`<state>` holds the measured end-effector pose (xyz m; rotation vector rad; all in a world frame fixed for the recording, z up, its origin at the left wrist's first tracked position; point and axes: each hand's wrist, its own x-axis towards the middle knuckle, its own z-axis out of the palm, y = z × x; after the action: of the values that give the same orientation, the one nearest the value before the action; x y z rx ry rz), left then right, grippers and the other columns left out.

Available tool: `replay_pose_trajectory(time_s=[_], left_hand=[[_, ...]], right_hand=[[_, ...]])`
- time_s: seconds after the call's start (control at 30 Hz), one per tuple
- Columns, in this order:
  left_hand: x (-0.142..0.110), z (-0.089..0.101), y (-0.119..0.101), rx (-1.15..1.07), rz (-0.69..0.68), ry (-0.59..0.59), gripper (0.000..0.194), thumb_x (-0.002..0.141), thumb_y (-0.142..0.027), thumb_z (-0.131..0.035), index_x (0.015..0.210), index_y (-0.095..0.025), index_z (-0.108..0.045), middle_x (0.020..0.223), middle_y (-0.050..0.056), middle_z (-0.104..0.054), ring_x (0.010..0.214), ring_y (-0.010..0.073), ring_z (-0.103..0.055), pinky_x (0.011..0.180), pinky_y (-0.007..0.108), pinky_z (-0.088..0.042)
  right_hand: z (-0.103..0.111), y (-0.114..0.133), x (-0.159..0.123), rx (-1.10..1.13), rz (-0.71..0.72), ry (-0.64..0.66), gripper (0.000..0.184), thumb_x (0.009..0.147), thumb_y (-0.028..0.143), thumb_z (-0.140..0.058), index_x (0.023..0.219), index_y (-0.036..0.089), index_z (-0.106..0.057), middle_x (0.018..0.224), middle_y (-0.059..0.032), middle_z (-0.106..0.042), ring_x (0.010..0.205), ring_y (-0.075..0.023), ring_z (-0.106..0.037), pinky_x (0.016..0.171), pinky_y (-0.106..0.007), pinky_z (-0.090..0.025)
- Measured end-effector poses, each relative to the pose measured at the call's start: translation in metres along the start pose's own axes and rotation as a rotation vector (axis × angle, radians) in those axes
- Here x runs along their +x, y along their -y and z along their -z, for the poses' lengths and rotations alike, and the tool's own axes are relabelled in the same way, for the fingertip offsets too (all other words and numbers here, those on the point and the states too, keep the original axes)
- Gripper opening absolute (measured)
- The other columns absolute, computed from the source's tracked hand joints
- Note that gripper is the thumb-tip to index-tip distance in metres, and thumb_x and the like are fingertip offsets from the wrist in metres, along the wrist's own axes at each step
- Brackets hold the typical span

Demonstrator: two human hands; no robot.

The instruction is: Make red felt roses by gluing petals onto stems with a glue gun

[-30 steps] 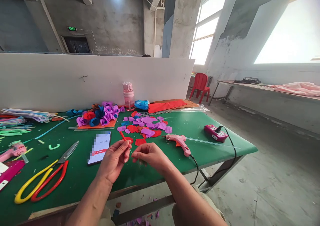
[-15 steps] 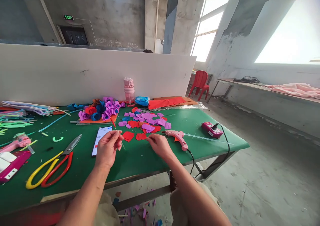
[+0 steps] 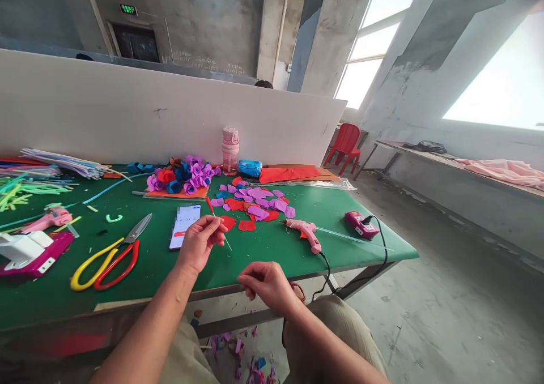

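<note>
My left hand [image 3: 203, 241] pinches a thin stem with a red wrapped tip [image 3: 209, 204], above the table beside the phone [image 3: 183, 231]. The stem's bare lower end slants down to the right. Over the table's front edge, my right hand [image 3: 266, 282] has its thumb and fingers pressed together; I cannot make out anything between them. Red petal pieces [image 3: 247, 226] lie just beyond the hands, with purple petal pieces [image 3: 258, 212] scattered farther back. To the right rests a pink glue gun [image 3: 305, 232], its cord running over the edge.
Yellow-and-red-handled scissors [image 3: 113, 259] lie at left, near a second pink glue gun [image 3: 49, 220] and a power strip [image 3: 40, 259]. Finished paper flowers [image 3: 182, 177], a pink bottle [image 3: 230, 150] and red paper [image 3: 289, 173] sit at the back. Another power strip [image 3: 361, 225] lies right.
My hands were together at the stem; my right hand moved off to the right, then back down toward the table's front edge. The left keeps hold of the stem. The view has shifted.
</note>
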<state>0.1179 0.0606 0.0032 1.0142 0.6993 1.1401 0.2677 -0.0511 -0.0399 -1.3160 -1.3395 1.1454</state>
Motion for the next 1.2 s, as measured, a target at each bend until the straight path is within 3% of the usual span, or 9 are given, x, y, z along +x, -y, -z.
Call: replay_pose_trajectory(time_s=[0.17,0.3,0.6,0.73,0.83,0.93,1.0,1.1,1.2], left_hand=[[-0.002,0.008,-0.004,-0.009,0.008,-0.017,0.016,0.069,-0.027,-0.068,0.075,-0.013,-0.062,0.060,0.000,-0.063,0.044,0.0069,-0.050,0.040,0.019,-0.039],[-0.005,0.001,-0.002,-0.056,0.032,0.026,0.016,0.069,-0.027,-0.069,0.074,-0.014,-0.062,0.060,0.000,-0.062,0.045,0.0069,-0.050,0.040,0.019,-0.039],[-0.009,0.004,-0.002,-0.048,0.062,0.038,0.016,0.069,-0.028,-0.069,0.072,-0.014,-0.062,0.059,0.000,-0.062,0.043,0.0067,-0.049,0.038,0.019,-0.038],[-0.011,-0.001,0.000,-0.042,0.077,0.046,0.016,0.068,-0.028,-0.069,0.072,-0.014,-0.062,0.059,0.000,-0.062,0.043,0.0065,-0.048,0.038,0.019,-0.038],[-0.013,-0.005,0.004,-0.026,0.088,0.076,0.018,0.069,-0.030,-0.069,0.073,-0.014,-0.062,0.059,0.000,-0.061,0.043,0.0065,-0.048,0.038,0.019,-0.037],[-0.014,-0.005,0.005,0.000,0.109,0.112,0.019,0.069,-0.032,-0.068,0.073,-0.014,-0.062,0.059,0.000,-0.061,0.043,0.0065,-0.048,0.038,0.019,-0.036],[-0.014,-0.003,0.005,0.008,0.119,0.124,0.019,0.070,-0.032,-0.068,0.073,-0.014,-0.062,0.060,0.000,-0.062,0.043,0.0064,-0.048,0.038,0.018,-0.036],[-0.014,-0.002,0.005,-0.011,0.124,0.132,0.018,0.070,-0.031,-0.068,0.073,-0.014,-0.062,0.060,0.000,-0.061,0.043,0.0065,-0.048,0.039,0.018,-0.036],[-0.015,-0.006,0.007,-0.037,0.121,0.155,0.018,0.071,-0.031,-0.067,0.074,-0.015,-0.062,0.060,0.000,-0.060,0.043,0.0067,-0.048,0.040,0.019,-0.037]], right_hand=[[0.027,0.002,0.004,-0.522,0.215,-0.224,0.023,0.087,0.028,-0.046,0.085,0.019,-0.068,0.081,-0.0043,-0.068,0.077,-0.0161,-0.061,0.072,-0.026,-0.046],[0.021,0.004,0.028,-0.749,0.302,-0.198,0.029,0.087,0.021,-0.045,0.110,0.016,-0.061,0.110,-0.0102,-0.063,0.102,-0.0205,-0.056,0.089,-0.033,-0.043],[-0.001,0.006,-0.034,-0.951,0.396,-0.239,0.029,0.090,0.028,-0.043,0.073,0.020,-0.065,0.069,-0.0042,-0.065,0.070,-0.0161,-0.058,0.073,-0.029,-0.044],[0.005,0.005,-0.009,-1.055,0.381,-0.296,0.040,0.090,0.037,-0.041,0.120,0.012,-0.053,0.118,-0.0145,-0.058,0.112,-0.0248,-0.051,0.096,-0.040,-0.037],[0.002,0.001,-0.003,-1.148,0.363,-0.174,0.062,0.086,0.048,-0.042,0.133,0.006,-0.039,0.137,-0.0182,-0.041,0.130,-0.0299,-0.032,0.107,-0.049,-0.024],[-0.003,0.003,-0.032,-1.061,0.437,0.035,0.065,0.084,0.049,-0.045,0.133,0.007,-0.040,0.139,-0.0175,-0.039,0.130,-0.0273,-0.033,0.108,-0.043,-0.026],[-0.002,0.009,-0.051,-0.891,0.438,0.118,0.044,0.084,0.044,-0.049,0.117,0.015,-0.057,0.121,-0.0112,-0.059,0.116,-0.0228,-0.049,0.104,-0.036,-0.034],[0.003,0.015,-0.047,-0.632,0.373,-0.062,0.027,0.090,0.027,-0.040,0.092,0.020,-0.066,0.087,-0.0055,-0.069,0.087,-0.0158,-0.062,0.089,-0.030,-0.045],[0.002,0.015,-0.007,-0.371,0.296,-0.110,0.041,0.080,0.024,-0.053,0.121,0.020,-0.052,0.112,-0.0092,-0.060,0.094,-0.0170,-0.059,0.077,-0.028,-0.049]])
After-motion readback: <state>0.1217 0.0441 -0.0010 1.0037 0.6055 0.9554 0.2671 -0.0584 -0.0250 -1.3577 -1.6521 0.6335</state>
